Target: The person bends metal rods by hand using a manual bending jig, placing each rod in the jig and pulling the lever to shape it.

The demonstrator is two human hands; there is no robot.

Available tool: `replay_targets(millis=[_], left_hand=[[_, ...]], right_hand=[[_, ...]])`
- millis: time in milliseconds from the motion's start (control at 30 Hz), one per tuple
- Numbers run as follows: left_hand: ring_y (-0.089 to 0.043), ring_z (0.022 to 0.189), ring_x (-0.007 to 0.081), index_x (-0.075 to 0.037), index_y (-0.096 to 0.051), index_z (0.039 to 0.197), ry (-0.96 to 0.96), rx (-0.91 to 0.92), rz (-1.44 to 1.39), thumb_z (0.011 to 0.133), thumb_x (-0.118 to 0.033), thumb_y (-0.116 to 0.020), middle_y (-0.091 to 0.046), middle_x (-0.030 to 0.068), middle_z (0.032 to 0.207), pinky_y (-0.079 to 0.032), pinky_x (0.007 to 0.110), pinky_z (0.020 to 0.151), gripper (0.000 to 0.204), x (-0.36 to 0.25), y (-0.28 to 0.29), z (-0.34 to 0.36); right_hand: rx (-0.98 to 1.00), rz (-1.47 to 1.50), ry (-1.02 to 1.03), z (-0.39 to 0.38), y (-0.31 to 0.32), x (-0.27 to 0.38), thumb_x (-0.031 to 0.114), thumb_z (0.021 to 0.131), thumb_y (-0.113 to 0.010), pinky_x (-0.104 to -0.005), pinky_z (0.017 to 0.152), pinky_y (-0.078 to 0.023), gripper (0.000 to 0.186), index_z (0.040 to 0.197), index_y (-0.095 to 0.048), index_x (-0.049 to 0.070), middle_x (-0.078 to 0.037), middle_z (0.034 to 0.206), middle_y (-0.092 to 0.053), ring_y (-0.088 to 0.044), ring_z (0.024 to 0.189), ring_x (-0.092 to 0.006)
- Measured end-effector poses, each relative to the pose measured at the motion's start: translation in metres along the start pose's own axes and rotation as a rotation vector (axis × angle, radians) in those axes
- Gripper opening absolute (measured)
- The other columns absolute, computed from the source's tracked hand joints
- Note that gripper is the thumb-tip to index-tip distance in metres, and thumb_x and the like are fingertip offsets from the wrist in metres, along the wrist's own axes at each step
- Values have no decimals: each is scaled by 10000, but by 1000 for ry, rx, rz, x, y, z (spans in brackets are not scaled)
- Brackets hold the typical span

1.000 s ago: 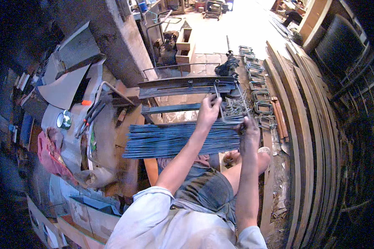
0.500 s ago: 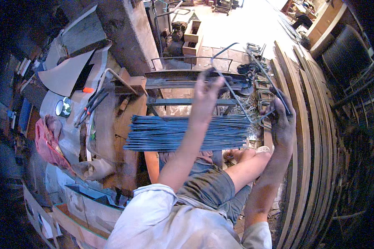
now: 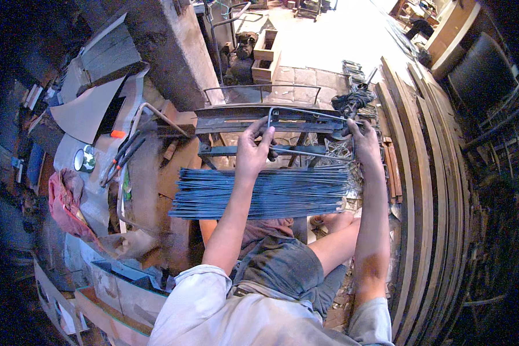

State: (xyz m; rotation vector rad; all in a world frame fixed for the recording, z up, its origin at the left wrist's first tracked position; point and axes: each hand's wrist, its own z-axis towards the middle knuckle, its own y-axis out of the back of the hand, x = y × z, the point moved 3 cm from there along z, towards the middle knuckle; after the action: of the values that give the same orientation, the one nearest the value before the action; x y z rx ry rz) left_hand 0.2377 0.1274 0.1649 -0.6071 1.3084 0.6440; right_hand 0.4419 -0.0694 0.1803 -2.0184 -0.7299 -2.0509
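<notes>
A thin steel rod bent into a long rectangular stirrup (image 3: pixel 311 113) is held level between my two hands, above the metal bench (image 3: pixel 213 122). My left hand (image 3: pixel 252 149) pinches its left end, thumb and fingers closed round the short side. At the other end my right hand (image 3: pixel 364 143) grips the right corner, where the rod's ends come together; the fingers partly hide that joint. Nearer to me, below the stirrup, lies a thick bundle of straight steel rods (image 3: pixel 305 193), stretched left to right in front of my lap. My left forearm crosses over part of the bundle.
Bolt cutters (image 3: pixel 124 157), an enamel mug (image 3: pixel 85 159) and a red cloth (image 3: pixel 63 199) lie at left. Long timber planks (image 3: pixel 418 190) run along the right. Bent rod stirrups (image 3: pixel 353 69) are piled beside them. Wooden boxes (image 3: pixel 265 63) stand beyond the bench.
The bent rod, angled and partly spread between my hands before, now forms a level rectangle. My left hand has moved left and down; my right hand has shifted slightly left.
</notes>
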Motion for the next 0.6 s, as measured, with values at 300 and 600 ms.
replay_targets(millis=[300,600], left_hand=[[-597,690,135,60,-605,1157,-132,-120,346,875,-139,-590,-665,128,785,-477,304,636,346,13,7,19],[-658,964,251,88,-585,1166,-32,15,338,887,-133,-566,-661,244,1050,-494,337,845,357,20,-2,32]], right_hand=[[-7,194,-22,16,-13,-9,118,852,-673,-268,666,-491,438,1239,-483,35,-103,995,-630,-593,807,-153],[-116,59,-53,30,-1,-17,133,903,-602,-275,523,-452,371,1224,-458,14,-77,888,-632,-558,611,-129]])
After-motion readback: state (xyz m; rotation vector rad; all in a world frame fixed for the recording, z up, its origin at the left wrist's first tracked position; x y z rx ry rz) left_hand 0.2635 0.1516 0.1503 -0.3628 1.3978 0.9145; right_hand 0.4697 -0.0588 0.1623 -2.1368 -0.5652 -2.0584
